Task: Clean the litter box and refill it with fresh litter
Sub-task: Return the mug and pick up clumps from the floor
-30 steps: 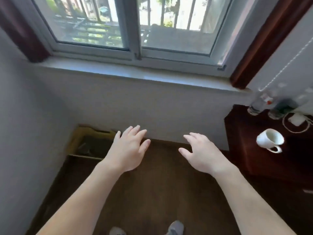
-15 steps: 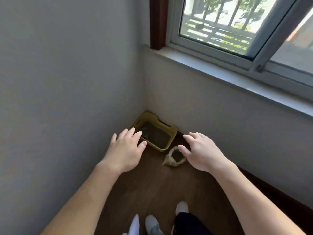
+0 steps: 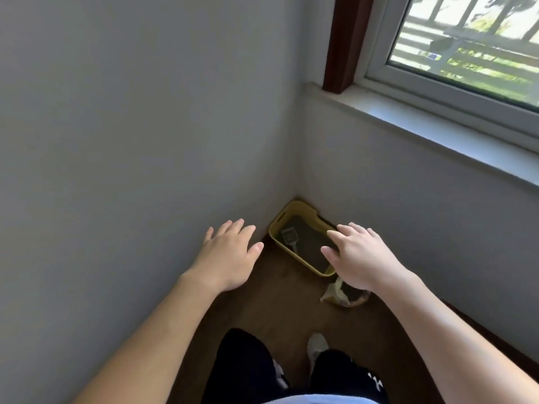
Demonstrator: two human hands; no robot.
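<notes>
Litter box [image 3: 297,207] on floor, tucked in wall corner below window sill; dark litter inside, scoop [image 3: 289,237] lying in it. Open bag [image 3: 338,297] just beside near end. Left hand [image 3: 230,255], right hand [image 3: 361,255]: fingers spread, empty. I'd crouch first, grab scoop handle, sift slowly.

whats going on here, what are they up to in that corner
A person stands facing a room corner where a yellow litter box sits on the floor. The left hand and right hand are held out in front, open and holding nothing. A small scoop lies inside the box on dark litter, and a small bag sits on the floor beside it. Nothing is picked up yet.
</notes>
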